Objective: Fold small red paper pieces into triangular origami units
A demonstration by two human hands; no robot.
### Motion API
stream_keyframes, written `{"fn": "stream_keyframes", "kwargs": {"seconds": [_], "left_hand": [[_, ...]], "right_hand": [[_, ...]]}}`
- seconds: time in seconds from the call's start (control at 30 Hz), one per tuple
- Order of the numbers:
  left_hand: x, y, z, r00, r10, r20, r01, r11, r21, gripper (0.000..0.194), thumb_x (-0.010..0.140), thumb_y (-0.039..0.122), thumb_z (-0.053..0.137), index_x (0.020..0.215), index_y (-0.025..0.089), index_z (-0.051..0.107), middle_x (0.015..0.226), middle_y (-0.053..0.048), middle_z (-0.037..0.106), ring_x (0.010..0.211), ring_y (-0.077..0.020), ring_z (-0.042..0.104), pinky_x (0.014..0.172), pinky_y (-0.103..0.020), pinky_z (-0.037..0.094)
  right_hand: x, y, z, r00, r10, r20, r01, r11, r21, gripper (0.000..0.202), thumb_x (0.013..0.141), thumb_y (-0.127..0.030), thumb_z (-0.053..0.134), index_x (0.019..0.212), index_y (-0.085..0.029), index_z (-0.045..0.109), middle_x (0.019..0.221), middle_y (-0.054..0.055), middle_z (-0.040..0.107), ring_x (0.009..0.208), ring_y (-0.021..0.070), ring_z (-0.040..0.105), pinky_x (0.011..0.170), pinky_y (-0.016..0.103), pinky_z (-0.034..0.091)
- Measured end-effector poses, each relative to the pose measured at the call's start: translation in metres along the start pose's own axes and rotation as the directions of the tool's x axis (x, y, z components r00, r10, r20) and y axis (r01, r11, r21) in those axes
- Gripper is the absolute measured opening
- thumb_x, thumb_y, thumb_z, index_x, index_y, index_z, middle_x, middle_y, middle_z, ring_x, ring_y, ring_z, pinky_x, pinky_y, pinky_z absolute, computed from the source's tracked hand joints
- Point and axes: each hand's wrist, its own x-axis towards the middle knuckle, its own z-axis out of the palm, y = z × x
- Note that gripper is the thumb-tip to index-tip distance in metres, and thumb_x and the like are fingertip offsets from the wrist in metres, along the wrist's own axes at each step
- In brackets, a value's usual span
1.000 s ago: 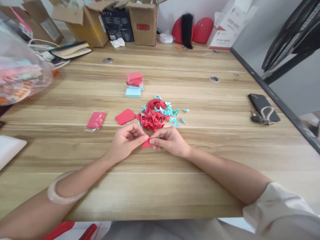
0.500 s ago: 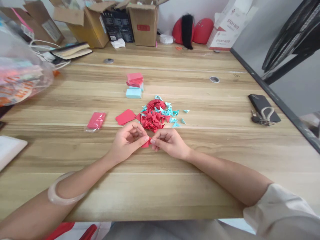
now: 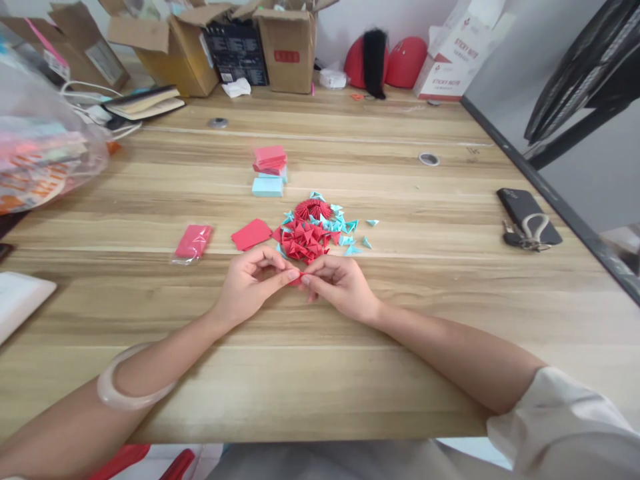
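Between my fingertips is a small piece of red paper (image 3: 296, 280), mostly hidden by the thumbs. My left hand (image 3: 257, 280) pinches it from the left, and my right hand (image 3: 340, 283) pinches its right end. Just beyond the hands lies a pile of folded red paper triangles (image 3: 304, 241). Light blue folded triangles (image 3: 350, 227) are scattered at its right side. Behind the pile sits a ring of joined red pieces (image 3: 314, 209). Some flat red paper sheets (image 3: 251, 234) lie left of the pile, beyond my left hand.
Red paper stacks (image 3: 270, 157) and a light blue stack (image 3: 267, 187) stand farther back. A wrapped red pack (image 3: 193, 241) lies at left. A black power bank (image 3: 530, 217) with a looped strap lies at right. Cardboard boxes (image 3: 289, 60) line the back; a plastic bag (image 3: 50, 147) bulges at left.
The red paper between my fingers now shows as a narrower strip; its lower flap no longer hangs below the left thumb. Both hands stay in nearly the same place.
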Motion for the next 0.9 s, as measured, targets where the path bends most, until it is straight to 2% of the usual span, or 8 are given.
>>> {"fn": "stream_keyframes", "kwargs": {"seconds": [0.13,0.27,0.37,0.6,0.77,0.9], "left_hand": [[0.0,0.001,0.0,0.998,-0.066,-0.017,0.065,0.997,-0.035,0.032,0.068,0.029,0.08,0.068,0.015,0.051,0.074,-0.002,0.069,0.057,-0.0077,0.059,0.052,-0.017,0.048],[0.0,-0.002,-0.001,0.998,-0.059,0.004,0.059,0.993,-0.102,0.032,0.067,0.031,0.08,0.071,0.015,0.052,0.081,-0.004,0.072,0.07,-0.0109,0.067,0.068,-0.02,0.056],[0.002,-0.005,-0.003,0.999,-0.035,-0.033,0.031,0.992,-0.122,0.032,0.067,0.032,0.08,0.073,0.015,0.053,0.082,-0.004,0.072,0.075,-0.012,0.068,0.072,-0.021,0.057],[0.005,-0.009,-0.001,0.99,-0.026,-0.138,0.006,0.991,-0.136,0.028,0.066,0.025,0.079,0.072,0.014,0.054,0.084,-0.003,0.068,0.077,-0.0096,0.065,0.071,-0.018,0.055],[0.006,-0.009,-0.002,0.986,-0.031,-0.166,0.013,0.994,-0.11,0.026,0.065,0.023,0.078,0.072,0.014,0.055,0.08,-0.001,0.065,0.073,-0.0077,0.063,0.068,-0.016,0.053],[0.005,-0.011,-0.003,0.983,-0.064,-0.175,0.047,0.994,-0.1,0.025,0.065,0.023,0.077,0.074,0.014,0.055,0.078,-0.002,0.067,0.071,-0.0101,0.063,0.064,-0.017,0.052]], "right_hand": [[-0.003,0.003,0.0,0.999,-0.013,-0.042,0.013,1.0,0.008,0.029,0.076,-0.04,0.071,0.082,-0.014,0.059,0.071,0.002,0.068,0.054,0.0077,0.064,0.05,0.017,0.053],[-0.004,0.009,0.0,0.992,-0.112,-0.061,0.108,0.992,-0.062,0.025,0.077,-0.037,0.071,0.083,-0.014,0.062,0.079,0.004,0.07,0.062,0.0093,0.068,0.061,0.021,0.058],[-0.004,0.012,-0.002,0.975,-0.213,-0.057,0.199,0.962,-0.186,0.023,0.077,-0.034,0.072,0.089,-0.015,0.067,0.086,0.005,0.071,0.071,0.0095,0.068,0.069,0.022,0.058],[-0.003,0.007,-0.003,0.953,-0.3,0.028,0.284,0.862,-0.42,0.021,0.08,-0.027,0.066,0.096,-0.014,0.072,0.094,0.007,0.073,0.071,0.0083,0.067,0.065,0.018,0.054],[-0.004,0.008,-0.002,0.943,-0.31,0.118,0.33,0.84,-0.43,0.023,0.082,-0.023,0.063,0.101,-0.015,0.072,0.091,0.006,0.072,0.069,0.0074,0.065,0.06,0.017,0.052],[-0.005,0.007,-0.002,0.955,-0.291,0.063,0.292,0.874,-0.387,0.018,0.084,-0.025,0.06,0.094,-0.015,0.072,0.089,0.006,0.072,0.071,0.0085,0.064,0.064,0.019,0.051]]}}
